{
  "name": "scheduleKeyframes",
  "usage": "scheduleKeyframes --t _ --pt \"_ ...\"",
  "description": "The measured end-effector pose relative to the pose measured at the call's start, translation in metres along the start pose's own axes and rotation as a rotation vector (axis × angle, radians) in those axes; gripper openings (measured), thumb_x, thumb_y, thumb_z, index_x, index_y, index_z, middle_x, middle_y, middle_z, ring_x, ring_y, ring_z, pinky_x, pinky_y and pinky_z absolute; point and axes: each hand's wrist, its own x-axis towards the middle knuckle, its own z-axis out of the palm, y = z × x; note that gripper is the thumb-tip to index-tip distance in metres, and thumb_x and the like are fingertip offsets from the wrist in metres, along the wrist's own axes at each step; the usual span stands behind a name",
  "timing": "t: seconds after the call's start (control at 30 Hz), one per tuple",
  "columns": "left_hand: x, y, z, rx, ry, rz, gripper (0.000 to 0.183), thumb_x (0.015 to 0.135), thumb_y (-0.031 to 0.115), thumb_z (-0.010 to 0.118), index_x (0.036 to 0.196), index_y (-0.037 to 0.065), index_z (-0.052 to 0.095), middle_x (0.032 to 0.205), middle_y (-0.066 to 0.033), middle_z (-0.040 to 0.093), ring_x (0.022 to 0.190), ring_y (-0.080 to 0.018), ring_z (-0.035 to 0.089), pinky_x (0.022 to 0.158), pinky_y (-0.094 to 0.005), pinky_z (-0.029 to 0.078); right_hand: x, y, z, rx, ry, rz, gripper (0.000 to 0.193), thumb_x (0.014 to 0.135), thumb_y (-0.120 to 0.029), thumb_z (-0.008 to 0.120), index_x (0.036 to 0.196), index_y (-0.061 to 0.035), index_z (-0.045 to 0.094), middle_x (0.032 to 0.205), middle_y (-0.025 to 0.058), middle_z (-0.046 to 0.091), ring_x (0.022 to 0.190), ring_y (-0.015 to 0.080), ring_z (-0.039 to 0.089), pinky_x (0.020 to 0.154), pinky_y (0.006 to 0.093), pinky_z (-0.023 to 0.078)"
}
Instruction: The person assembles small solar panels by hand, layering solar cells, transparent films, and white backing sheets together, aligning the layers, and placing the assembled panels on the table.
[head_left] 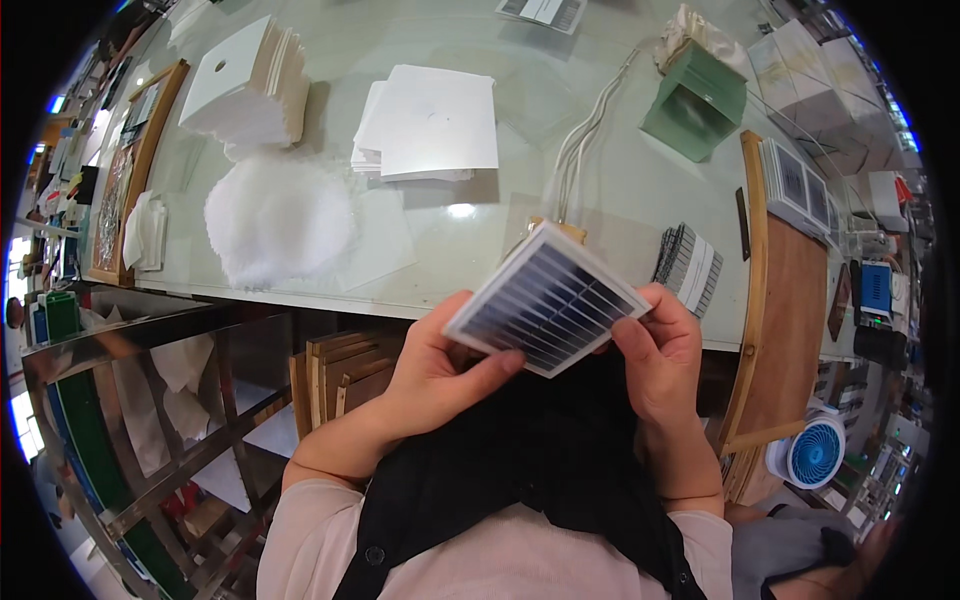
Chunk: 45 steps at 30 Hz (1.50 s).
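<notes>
A small solar panel (548, 300), dark blue cells with pale lines inside a white border, is held tilted in front of my body, just off the table's near edge. My left hand (445, 365) grips its left corner, thumb across the face. At the right corner my right hand (660, 345) pinches it between thumb and fingers. Behind the panel, partly hidden by it, sits a small yellowish piece (572, 232) where white cables (580, 150) end. To the right lies a bundle of striped dark strips (688, 268) with a white band.
On the glass-topped table (330, 40) stand a stack of white sheets (430, 120), a thick white stack (245, 85), a white fluffy heap (280, 220) and a green box (697, 105). A wood-framed board (785, 310) holding panels borders the right; a blue fan (815, 452) is below.
</notes>
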Motion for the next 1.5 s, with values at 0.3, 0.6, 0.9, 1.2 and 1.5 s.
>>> scheduleKeyframes --t 0.3,0.6,0.9,1.2,1.5 --pt "0.013 0.021 -0.008 0.075 -0.009 0.037 0.022 0.09 0.003 0.061 0.11 -0.003 0.061 0.104 -0.0075 0.064 0.095 -0.0113 0.058 0.084 -0.0258 0.046 -0.002 -0.013 -0.002 -0.246 -0.097 0.12 0.015 0.089 -0.011 0.067 0.095 0.0 0.059 0.083 0.0021 0.062 0.072 0.0066 0.056 0.065 0.0202 0.046" --pt "0.004 0.013 -0.008 0.147 0.109 0.091 0.006 0.089 0.001 0.062 0.094 -0.002 0.062 0.085 -0.0006 0.06 0.079 -0.0071 0.053 0.071 -0.0219 0.043 0.001 -0.021 0.005 -0.511 -0.181 0.085 0.017 0.086 -0.006 0.066 0.101 0.0009 0.061 0.082 0.0016 0.062 0.073 0.0057 0.056 0.064 0.0208 0.045" --pt "0.005 0.026 0.006 0.639 -0.041 0.367 0.038 0.082 0.005 0.068 0.118 -0.004 0.058 0.096 -0.0117 0.067 0.082 -0.0161 0.064 0.074 -0.0276 0.05 -0.003 -0.042 -0.005 -0.83 -0.297 -0.289 0.02 0.082 -0.008 0.069 0.099 -0.0025 0.063 0.084 0.0027 0.063 0.074 0.0115 0.058 0.063 0.0257 0.046" --pt "0.009 -0.013 -0.062 0.769 0.562 0.331 0.018 0.094 0.006 0.054 0.111 -0.001 0.058 0.079 -0.0033 0.059 0.066 -0.0061 0.051 0.061 -0.0195 0.041 0.019 -0.114 -0.28 -0.14 0.997 -0.435 0.018 0.09 -0.019 0.064 0.104 -0.0083 0.062 0.086 -0.0006 0.061 0.066 0.0074 0.055 0.05 0.0208 0.041" --pt "0.025 -0.055 -0.084 1.179 0.723 0.529 0.013 0.091 0.005 0.056 0.099 -0.003 0.062 0.075 -0.0018 0.058 0.057 -0.0048 0.043 0.052 -0.0195 0.036 0.042 -0.125 -0.531 -0.293 1.292 -0.096 0.014 0.089 -0.022 0.062 0.099 -0.0128 0.066 0.075 -0.0021 0.06 0.056 0.0093 0.046 0.046 0.0261 0.031"
